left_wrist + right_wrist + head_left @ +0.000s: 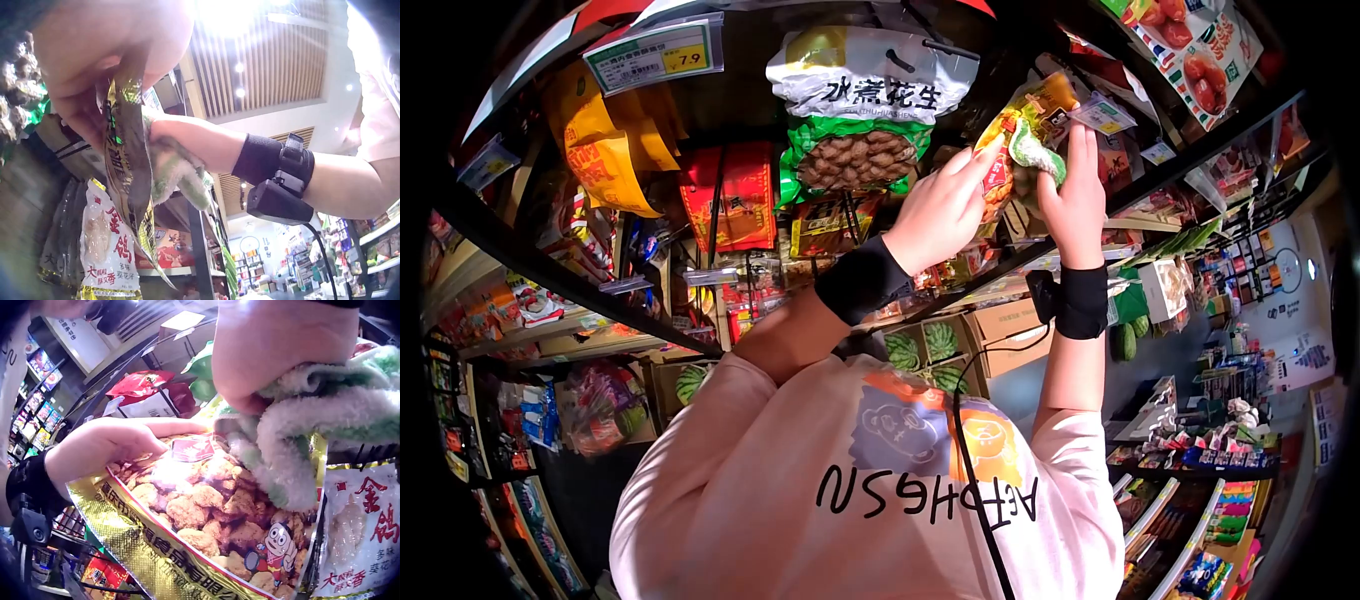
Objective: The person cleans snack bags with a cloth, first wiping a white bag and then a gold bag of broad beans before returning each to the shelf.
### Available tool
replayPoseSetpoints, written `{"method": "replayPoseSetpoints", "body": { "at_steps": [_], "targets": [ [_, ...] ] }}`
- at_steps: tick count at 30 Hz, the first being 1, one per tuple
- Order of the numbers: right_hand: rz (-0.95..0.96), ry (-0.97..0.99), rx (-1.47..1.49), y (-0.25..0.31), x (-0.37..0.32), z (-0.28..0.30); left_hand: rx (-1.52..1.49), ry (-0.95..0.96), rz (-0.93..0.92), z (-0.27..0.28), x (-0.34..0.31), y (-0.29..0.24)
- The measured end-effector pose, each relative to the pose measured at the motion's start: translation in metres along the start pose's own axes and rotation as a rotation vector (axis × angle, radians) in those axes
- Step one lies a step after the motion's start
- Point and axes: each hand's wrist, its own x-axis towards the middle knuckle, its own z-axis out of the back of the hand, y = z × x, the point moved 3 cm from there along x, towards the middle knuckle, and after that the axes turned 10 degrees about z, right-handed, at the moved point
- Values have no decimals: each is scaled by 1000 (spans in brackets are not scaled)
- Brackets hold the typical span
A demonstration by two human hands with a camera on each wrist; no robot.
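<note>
A gold snack bag printed with fried pieces and a cartoon figure hangs at an upper shelf. My left hand pinches its edge between thumb and fingers. My right hand grips a fluffy green and white cloth and presses it against the bag's front. In the right wrist view the cloth covers the bag's upper right, under my right hand, and my left hand lies on the bag's upper left. The left wrist view shows the cloth behind the bag.
A big peanut bag hangs left of my hands, below a 7.9 price tag. Red packets and yellow bags fill the shelf. A white bag with red characters hangs beside. Watermelon boxes sit lower; shelves line the aisle.
</note>
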Motion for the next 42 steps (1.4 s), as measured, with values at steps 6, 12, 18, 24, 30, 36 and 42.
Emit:
{"method": "replayPoseSetpoints", "body": {
  "at_steps": [6,12,18,24,30,36,42],
  "targets": [
    [-43,-48,90,7,11,-5,9,-64,-22,-6,7,10],
    [-40,-24,53,-5,4,-7,-3,-152,-35,-8,4,-5],
    [21,-32,15,-9,0,-15,-10,-188,-41,-10,12,2],
    [69,116,142,-9,16,-31,-25,-242,6,-22,23,27],
    [132,109,130,-35,48,-86,97,-258,288,-41,71,64],
    [78,111,259,-66,90,-176,119,-382,426,-48,85,90],
    [202,117,468,-93,60,-230,-475,-85,307,-46,2,55]
  ]
}}
